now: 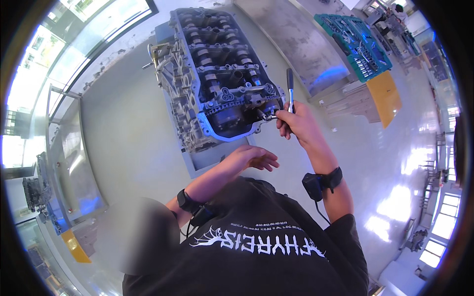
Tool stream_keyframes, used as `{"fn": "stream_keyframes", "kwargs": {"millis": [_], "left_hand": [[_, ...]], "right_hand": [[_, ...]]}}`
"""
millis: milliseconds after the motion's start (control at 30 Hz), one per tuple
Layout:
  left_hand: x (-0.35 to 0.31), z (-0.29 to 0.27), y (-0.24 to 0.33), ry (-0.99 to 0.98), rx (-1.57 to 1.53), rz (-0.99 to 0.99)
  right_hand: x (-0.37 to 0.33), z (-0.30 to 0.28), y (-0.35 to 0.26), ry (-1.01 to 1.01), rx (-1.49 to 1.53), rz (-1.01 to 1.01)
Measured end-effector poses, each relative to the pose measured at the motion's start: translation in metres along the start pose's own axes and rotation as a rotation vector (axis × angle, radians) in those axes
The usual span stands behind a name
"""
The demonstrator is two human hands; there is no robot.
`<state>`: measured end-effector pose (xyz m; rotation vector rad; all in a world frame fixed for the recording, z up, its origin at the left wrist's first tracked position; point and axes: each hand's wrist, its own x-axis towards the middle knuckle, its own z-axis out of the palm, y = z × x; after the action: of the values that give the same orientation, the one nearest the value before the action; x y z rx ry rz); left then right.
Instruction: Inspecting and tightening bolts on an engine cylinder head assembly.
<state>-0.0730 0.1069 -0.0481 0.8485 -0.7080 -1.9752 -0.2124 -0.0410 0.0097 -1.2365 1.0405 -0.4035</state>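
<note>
An engine cylinder head (215,52) stands in front of me with its camshafts and a timing chain (226,105) exposed. My right hand (295,121) is closed round a ratchet wrench (290,91) near its head, and the dark-gripped handle points away from me. From the ratchet a shiny socket or extension (269,116) reaches to the near right corner of the engine, beside the chain end. What its tip touches is too small to tell. Closer to my body, my left hand (257,158) hangs before the engine's near edge, fingers apart and holding nothing.
The engine rests on a grey stand (197,170). To the right is a long metal bench (286,37), with a teal tool case (358,47) full of sockets and wrenches beyond. A yellow panel (385,101) lies beside the case. Another person (401,16) is far right.
</note>
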Motion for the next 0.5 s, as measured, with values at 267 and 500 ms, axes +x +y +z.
{"fn": "stream_keyframes", "kwargs": {"millis": [267,500], "left_hand": [[-0.016,0.005,-0.010,0.049,0.103,0.060],[-0.020,0.007,-0.020,0.030,0.111,0.078]], "right_hand": [[0.002,0.010,0.021,0.015,0.094,-0.051],[0.005,0.020,0.029,0.031,0.172,-0.091]]}}
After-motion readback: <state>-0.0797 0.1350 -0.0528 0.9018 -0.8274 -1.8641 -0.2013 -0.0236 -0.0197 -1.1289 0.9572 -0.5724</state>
